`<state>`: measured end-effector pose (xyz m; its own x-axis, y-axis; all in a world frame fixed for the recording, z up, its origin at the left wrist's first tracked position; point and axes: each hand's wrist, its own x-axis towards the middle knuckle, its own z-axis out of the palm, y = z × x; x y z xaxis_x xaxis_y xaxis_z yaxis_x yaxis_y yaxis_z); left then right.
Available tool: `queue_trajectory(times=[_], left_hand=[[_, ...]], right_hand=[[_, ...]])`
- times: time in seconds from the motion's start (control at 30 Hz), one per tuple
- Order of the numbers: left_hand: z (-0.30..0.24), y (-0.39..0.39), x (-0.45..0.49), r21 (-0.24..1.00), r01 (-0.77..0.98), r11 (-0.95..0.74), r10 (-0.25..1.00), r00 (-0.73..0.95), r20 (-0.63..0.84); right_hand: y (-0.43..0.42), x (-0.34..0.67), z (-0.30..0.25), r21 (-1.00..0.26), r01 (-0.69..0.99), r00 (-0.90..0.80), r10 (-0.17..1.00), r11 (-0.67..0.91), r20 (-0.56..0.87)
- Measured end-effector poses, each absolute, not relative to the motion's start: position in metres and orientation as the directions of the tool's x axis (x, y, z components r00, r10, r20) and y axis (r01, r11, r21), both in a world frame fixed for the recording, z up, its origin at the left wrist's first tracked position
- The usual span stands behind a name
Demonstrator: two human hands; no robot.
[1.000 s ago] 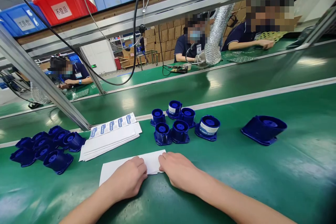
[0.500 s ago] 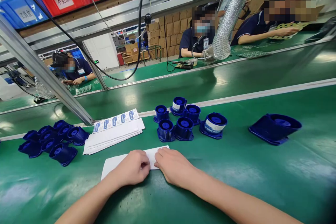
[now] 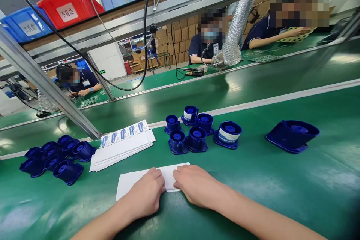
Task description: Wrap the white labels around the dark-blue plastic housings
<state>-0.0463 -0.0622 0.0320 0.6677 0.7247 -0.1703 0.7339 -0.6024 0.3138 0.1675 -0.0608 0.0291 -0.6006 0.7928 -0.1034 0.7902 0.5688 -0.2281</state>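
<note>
A white paper strip [image 3: 132,180] lies flat on the green bench in front of me. My left hand [image 3: 146,195] rests on it with fingers curled, pinching its near edge. My right hand [image 3: 197,185] presses on the strip's right end, fingers bent over the paper. Just behind the strip stands a cluster of several small blue plastic housings [image 3: 187,140]; two of them carry white labels [image 3: 226,135]. A stack of label sheets [image 3: 123,146] lies to the left of the cluster.
Several more blue housings [image 3: 54,157] sit piled at the left. A larger blue housing [image 3: 292,135] lies tilted at the right. A slanted metal post [image 3: 47,90] rises at the left. Other people work at benches across the green conveyor [image 3: 253,82]. Red and blue bins [image 3: 67,5] sit overhead.
Both hands stay on the white strip with only small finger shifts. The view has swung slightly; nothing else on the bench moved.
</note>
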Motion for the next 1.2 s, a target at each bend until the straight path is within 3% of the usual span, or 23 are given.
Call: queue_trajectory(times=[0.13, 0.23, 0.47, 0.93, 1.07, 1.2], left_hand=[[0.035, -0.060, -0.042, 0.325, 0.721, -0.612, 0.711, 0.681, -0.172], [0.044, -0.059, -0.050, 0.324, 0.727, -0.605, 0.709, 0.677, -0.197], [0.042, -0.061, -0.063, 0.103, 0.722, -0.684, 0.678, 0.682, -0.274], [0.065, -0.041, -0.097, 0.293, 0.776, -0.558, 0.739, 0.626, -0.250], [0.057, -0.038, -0.090, 0.232, 0.707, -0.668, 0.676, 0.707, -0.208], [0.044, -0.039, -0.078, 0.167, 0.726, -0.667, 0.692, 0.687, -0.222]], right_hand=[[-0.061, 0.169, 0.027, -0.316, 0.714, -0.666, 0.745, 0.625, -0.033], [-0.062, 0.164, 0.023, -0.307, 0.733, -0.646, 0.762, 0.607, -0.034], [-0.062, 0.160, 0.022, -0.302, 0.765, -0.608, 0.793, 0.568, -0.049], [-0.058, 0.164, 0.022, -0.279, 0.806, -0.558, 0.827, 0.521, -0.069], [-0.056, 0.169, 0.027, -0.280, 0.836, -0.519, 0.845, 0.471, -0.129], [-0.054, 0.173, 0.032, -0.266, 0.851, -0.505, 0.845, 0.453, -0.176]])
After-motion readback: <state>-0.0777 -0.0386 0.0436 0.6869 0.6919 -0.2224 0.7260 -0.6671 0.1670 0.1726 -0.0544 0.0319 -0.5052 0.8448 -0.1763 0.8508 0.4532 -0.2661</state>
